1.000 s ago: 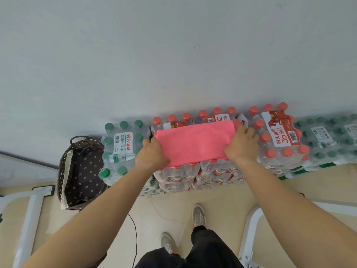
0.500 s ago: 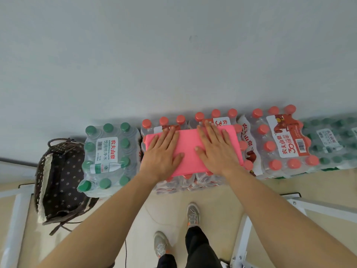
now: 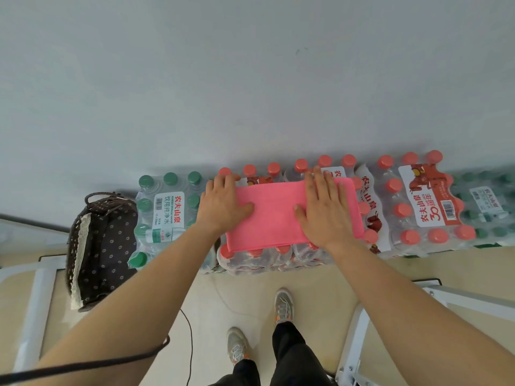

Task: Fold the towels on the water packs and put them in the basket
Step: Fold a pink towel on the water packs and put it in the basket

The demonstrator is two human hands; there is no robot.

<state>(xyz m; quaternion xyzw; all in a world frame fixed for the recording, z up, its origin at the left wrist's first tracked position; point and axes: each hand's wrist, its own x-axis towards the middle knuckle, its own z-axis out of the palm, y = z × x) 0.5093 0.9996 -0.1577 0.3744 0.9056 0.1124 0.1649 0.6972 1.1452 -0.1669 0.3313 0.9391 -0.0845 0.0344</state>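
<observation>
Plainly, from the head view, we see a pink towel (image 3: 274, 218) folded into a flat rectangle, lying on the caps of a red-capped water pack (image 3: 264, 260) that stands against a pale grey wall (image 3: 250, 79). Doubled layers show along the towel's near edge.

Our left grip (image 3: 220, 208) is released: the palm lies flat over the towel's left end, the thumb rests on the cloth, and the straight fingers reach past the far left corner onto the pack. Our right grip (image 3: 324, 215) is likewise released, with the fingers spread and pressed flat on the right part of the towel. Their tips reach just over its far edge onto the pack's label. Neither one pinches the cloth.

Just left of this pack stands a green-capped water pack (image 3: 168, 210). Beside that, on the floor (image 3: 250, 296), is a dark wicker basket (image 3: 107, 201) with a dotted lining and a white lace trim, which appears to touch the green-capped pack. The towel is well apart from the basket.

To the right, another red-capped pack (image 3: 426, 201) sits beside the first, and a further green-capped pack (image 3: 485, 204) lies blurred at the edge.

Lower down we see our two grey shoes (image 3: 282, 305), a black cable (image 3: 83, 366) across the left forearm, and white metal frames (image 3: 451, 296) at both sides.
</observation>
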